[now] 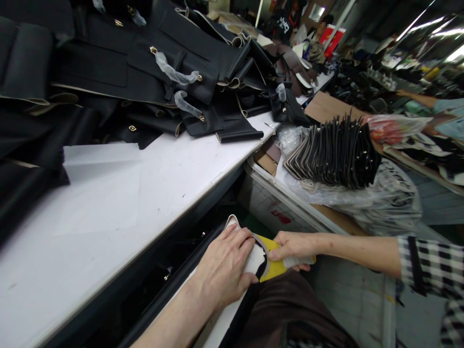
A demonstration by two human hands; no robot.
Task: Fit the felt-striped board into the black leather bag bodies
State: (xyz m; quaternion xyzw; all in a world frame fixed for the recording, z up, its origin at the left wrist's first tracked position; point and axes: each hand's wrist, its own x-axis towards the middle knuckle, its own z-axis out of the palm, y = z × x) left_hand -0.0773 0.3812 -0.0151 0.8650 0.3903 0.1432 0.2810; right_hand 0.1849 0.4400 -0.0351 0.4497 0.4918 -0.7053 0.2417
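Note:
My left hand [230, 263] lies over a pale, narrow piece with a black edge [258, 258], its fingers together near the piece's pointed end; it presses or grips it. My right hand [295, 249] is wrapped round a flat yellow tool [272, 258], thumb on top. The tool's wide end touches the black edge of the piece, just right of my left fingers. Whitish wrapping covers part of the tool's handle. Both hands are low in front of the table's edge, above my lap.
Black leather pieces with gold clasps [203, 118] are heaped on the white table [170, 193]. At right, a row of black flaps [337, 154] stands on plastic in a white-rimmed crate [286, 198]. Another person's arm [416, 98] shows at far right.

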